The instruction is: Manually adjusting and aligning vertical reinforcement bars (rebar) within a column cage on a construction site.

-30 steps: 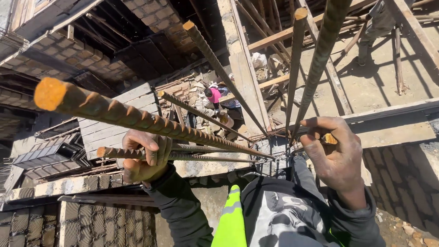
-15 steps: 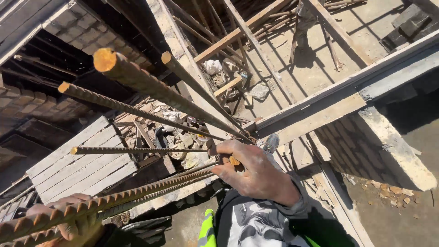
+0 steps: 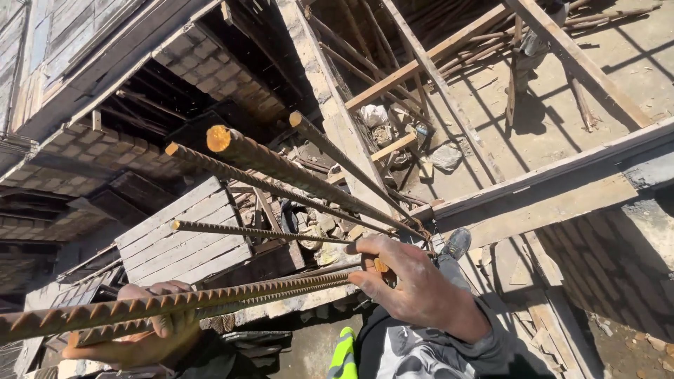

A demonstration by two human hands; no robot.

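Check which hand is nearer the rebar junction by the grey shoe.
Right. The right hand sits just below the rebar junction; the left hand grips bars far down-left.

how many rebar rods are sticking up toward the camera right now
5 at least. Three rebar rods fan out from the right hand: a thick one, one left of it, one right. A thin one lies below. The left hand grips another; more may overlap.

The left hand (image 3: 151, 330) grips a rusty ribbed rebar (image 3: 210, 298); the right hand (image 3: 414, 284) closes where several steel bars (image 3: 295, 172) meet, above wooden planks (image 3: 179, 238).
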